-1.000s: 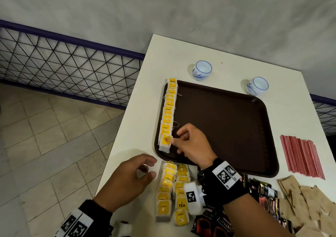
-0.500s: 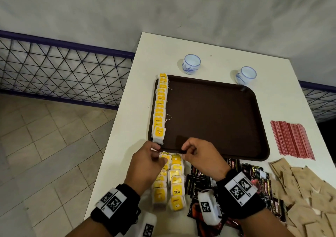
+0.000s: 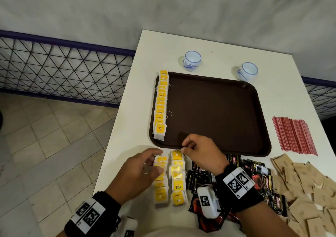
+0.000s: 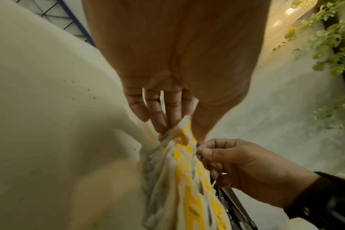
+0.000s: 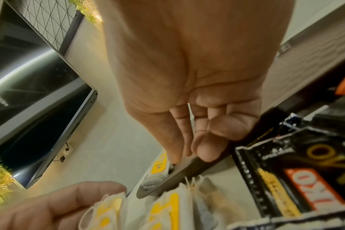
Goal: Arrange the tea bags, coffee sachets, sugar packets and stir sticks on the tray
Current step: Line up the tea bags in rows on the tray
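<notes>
A brown tray (image 3: 218, 113) carries one row of yellow tea bags (image 3: 161, 105) along its left edge. Two more columns of tea bags (image 3: 177, 178) lie on the table in front of it. My left hand (image 3: 157, 162) is over the left column; in the left wrist view its fingers and thumb (image 4: 179, 127) pinch the top tea bag (image 4: 185, 133). My right hand (image 3: 184, 146) has its fingers curled at the far end of the right column, by the tray's rim (image 5: 179, 172), and its fingertips (image 4: 199, 150) pinch a tea bag's edge.
Black coffee sachets (image 3: 254, 173) lie to the right of the tea bags, and brown sugar packets (image 3: 309, 182) lie further right. Red stir sticks (image 3: 294, 136) lie beside the tray. Two cups (image 3: 192, 60) (image 3: 247, 71) stand behind it. The table's left edge drops beside the tea bags.
My right hand left the last tea bag in the tray's row and drew back to the columns on the table. My left hand came forward onto the left column.
</notes>
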Demonstrator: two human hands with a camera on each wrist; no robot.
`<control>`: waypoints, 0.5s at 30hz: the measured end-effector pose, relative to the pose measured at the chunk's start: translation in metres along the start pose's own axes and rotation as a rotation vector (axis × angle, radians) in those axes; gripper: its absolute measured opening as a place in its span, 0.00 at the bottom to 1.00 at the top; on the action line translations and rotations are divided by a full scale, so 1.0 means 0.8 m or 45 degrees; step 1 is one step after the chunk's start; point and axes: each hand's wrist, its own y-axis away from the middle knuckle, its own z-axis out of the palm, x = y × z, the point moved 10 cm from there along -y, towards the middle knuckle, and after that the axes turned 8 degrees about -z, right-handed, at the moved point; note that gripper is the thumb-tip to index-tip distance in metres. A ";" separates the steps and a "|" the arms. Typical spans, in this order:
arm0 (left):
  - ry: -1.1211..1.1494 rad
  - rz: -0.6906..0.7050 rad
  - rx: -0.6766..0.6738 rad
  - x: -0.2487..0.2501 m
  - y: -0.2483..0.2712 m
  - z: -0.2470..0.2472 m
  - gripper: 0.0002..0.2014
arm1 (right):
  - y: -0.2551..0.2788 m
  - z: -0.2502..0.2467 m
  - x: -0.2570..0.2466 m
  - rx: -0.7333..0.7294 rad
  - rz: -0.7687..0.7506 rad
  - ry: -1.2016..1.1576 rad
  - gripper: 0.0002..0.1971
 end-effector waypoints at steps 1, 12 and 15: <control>-0.068 0.042 -0.055 0.002 0.005 0.004 0.23 | 0.000 0.001 0.001 0.002 0.000 -0.004 0.03; -0.842 0.224 -0.313 -0.006 0.037 0.060 0.64 | 0.000 0.002 0.000 0.001 -0.003 -0.004 0.02; -0.884 0.274 -0.218 -0.006 0.040 0.060 0.53 | 0.001 0.001 0.000 0.006 -0.003 -0.003 0.02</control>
